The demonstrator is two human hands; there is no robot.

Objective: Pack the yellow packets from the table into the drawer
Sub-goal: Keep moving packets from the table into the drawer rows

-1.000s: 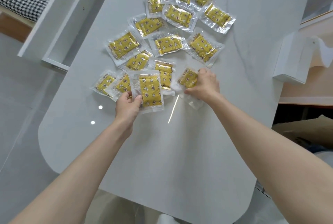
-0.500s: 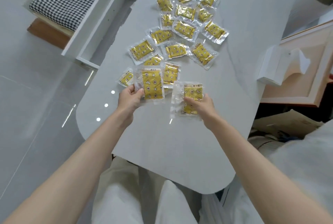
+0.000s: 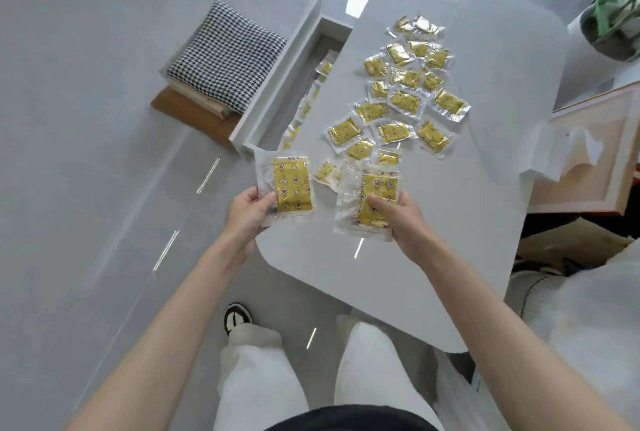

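Note:
My left hand (image 3: 250,213) grips a small stack of yellow packets (image 3: 290,188) by its lower left corner, held up at the table's near left edge. My right hand (image 3: 400,214) holds another stack of yellow packets (image 3: 374,203) above the white table (image 3: 433,240), thumb on top. Several more yellow packets (image 3: 401,101) lie scattered across the table beyond both hands. The open white drawer (image 3: 277,101) sticks out from the table's left side, with a few packets (image 3: 323,67) visible inside along its right edge.
A stool with a black-and-white checked cushion (image 3: 225,56) stands left of the drawer. A white shelf unit (image 3: 568,153) sits at the table's right edge, a potted plant (image 3: 609,15) at the far right. My legs and a shoe (image 3: 237,318) are below.
Both hands have lifted their packets off the table and drawn them toward me. The left hand has shifted left to the table's edge. The camera has pulled back and turned left.

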